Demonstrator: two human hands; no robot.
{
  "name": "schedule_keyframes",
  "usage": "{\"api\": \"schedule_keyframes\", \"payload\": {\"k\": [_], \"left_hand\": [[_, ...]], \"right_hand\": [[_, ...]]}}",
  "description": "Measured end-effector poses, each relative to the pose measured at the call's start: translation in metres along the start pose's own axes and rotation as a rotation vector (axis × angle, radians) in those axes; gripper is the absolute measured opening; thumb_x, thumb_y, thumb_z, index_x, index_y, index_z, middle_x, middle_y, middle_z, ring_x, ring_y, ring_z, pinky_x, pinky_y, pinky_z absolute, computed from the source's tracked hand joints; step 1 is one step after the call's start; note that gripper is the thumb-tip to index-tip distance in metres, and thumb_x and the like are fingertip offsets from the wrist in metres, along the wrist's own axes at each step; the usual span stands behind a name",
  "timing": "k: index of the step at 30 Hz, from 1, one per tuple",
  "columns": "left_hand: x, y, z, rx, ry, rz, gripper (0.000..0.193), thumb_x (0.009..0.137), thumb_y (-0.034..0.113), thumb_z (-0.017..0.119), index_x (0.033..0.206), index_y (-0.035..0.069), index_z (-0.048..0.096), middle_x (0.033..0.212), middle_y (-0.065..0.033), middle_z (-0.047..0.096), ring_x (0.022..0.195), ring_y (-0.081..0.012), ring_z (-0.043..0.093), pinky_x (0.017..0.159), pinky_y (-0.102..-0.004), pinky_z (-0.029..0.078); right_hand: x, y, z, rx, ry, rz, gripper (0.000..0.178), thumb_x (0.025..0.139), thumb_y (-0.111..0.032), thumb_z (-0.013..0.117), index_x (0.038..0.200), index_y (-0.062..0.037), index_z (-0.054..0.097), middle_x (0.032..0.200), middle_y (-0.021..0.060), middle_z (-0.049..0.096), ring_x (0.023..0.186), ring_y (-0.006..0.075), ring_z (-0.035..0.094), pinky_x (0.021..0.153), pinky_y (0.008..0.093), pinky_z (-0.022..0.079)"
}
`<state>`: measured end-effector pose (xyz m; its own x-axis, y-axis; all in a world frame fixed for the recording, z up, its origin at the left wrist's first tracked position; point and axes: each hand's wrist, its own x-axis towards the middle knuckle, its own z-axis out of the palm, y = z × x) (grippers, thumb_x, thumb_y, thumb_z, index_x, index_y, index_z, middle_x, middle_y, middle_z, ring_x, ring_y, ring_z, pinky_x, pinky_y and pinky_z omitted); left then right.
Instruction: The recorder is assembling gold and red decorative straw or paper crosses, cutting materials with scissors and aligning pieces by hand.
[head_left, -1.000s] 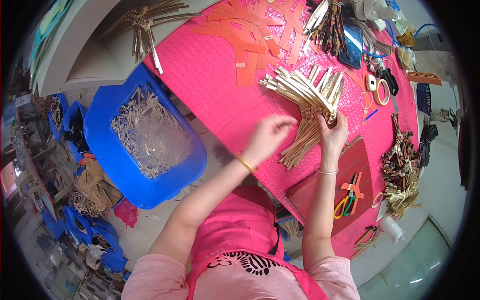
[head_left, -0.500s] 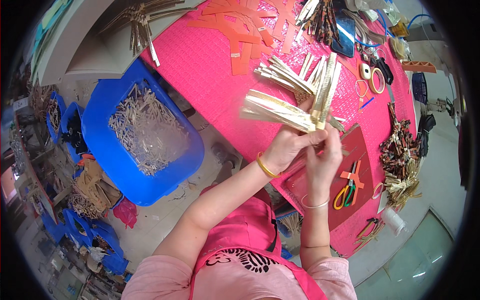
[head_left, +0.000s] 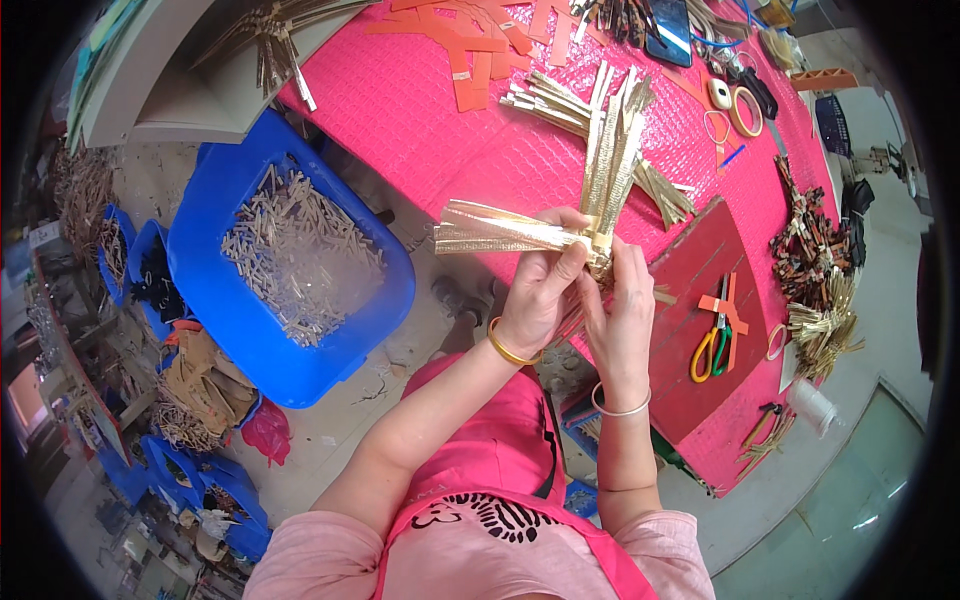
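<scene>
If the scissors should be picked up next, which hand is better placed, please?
Probably the right hand: the scissors lie nearer to it, on its own side. The left hand is farther away; both hold the gold strips.

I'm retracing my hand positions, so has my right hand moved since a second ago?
Yes: judged against the red board, your right hand has moved left and toward your body.

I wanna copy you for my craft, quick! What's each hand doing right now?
Left hand: closed, holding the bundle of gold strips.
Right hand: fingers closed on the same bundle, near where its strips meet.
</scene>
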<state>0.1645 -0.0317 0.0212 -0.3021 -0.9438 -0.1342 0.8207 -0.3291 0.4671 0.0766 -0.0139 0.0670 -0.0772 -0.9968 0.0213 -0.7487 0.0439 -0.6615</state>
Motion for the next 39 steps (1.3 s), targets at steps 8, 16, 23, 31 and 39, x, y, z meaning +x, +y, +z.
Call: {"api": "schedule_keyframes", "payload": {"k": [8,16,23,31,39], "left_hand": [[-0.016,0.003,0.002,0.105,-0.071,-0.018,0.023,0.088,0.014,0.047,0.106,0.005,0.035,0.097,-0.0006,0.037,0.089,-0.0060,0.042,0.079,-0.0201,0.035],[-0.019,0.007,0.014,0.096,0.131,-0.023,0.032,0.089,0.011,0.044,0.117,0.006,0.028,0.104,-0.0089,0.051,0.090,-0.0107,0.051,0.077,-0.0225,0.043],[-0.016,0.006,0.002,-0.060,0.077,-0.184,0.042,0.088,0.015,0.044,0.123,-0.004,0.032,0.122,-0.0152,0.043,0.114,-0.0203,0.041,0.096,-0.0333,0.032],[-0.030,-0.017,0.017,0.136,0.109,-0.450,0.029,0.086,0.018,0.049,0.106,-0.003,0.051,0.113,-0.0144,0.052,0.106,-0.0188,0.047,0.093,-0.0319,0.035],[-0.032,-0.051,0.039,0.250,0.155,-0.661,0.014,0.085,0.012,0.052,0.093,0.001,0.051,0.077,-0.0026,0.053,0.073,-0.0100,0.053,0.063,-0.0234,0.043]], "right_hand": [[-0.015,-0.014,0.001,-0.105,0.066,0.011,0.062,0.075,-0.009,0.058,0.130,-0.0034,0.029,0.088,0.0122,0.047,0.080,0.0261,0.048,0.071,0.0350,0.037],[-0.017,-0.006,-0.002,0.399,-0.039,0.168,0.046,0.076,-0.011,0.059,0.117,-0.0008,0.039,0.084,0.0143,0.050,0.077,0.0309,0.052,0.065,0.0404,0.040],[-0.022,0.027,-0.006,0.310,-0.396,0.139,0.019,0.086,-0.017,0.046,0.092,0.0011,0.048,0.078,0.0183,0.047,0.076,0.0349,0.050,0.066,0.0386,0.039],[-0.044,0.048,-0.016,0.385,-0.300,0.123,0.021,0.084,-0.015,0.047,0.099,0.0009,0.050,0.092,0.0191,0.052,0.087,0.0350,0.052,0.073,0.0378,0.042],[-0.021,0.045,-0.098,-0.238,-0.012,-0.280,0.023,0.076,-0.018,0.058,0.095,-0.0057,0.054,0.092,0.0085,0.055,0.106,0.0244,0.047,0.093,0.0451,0.029]]}}
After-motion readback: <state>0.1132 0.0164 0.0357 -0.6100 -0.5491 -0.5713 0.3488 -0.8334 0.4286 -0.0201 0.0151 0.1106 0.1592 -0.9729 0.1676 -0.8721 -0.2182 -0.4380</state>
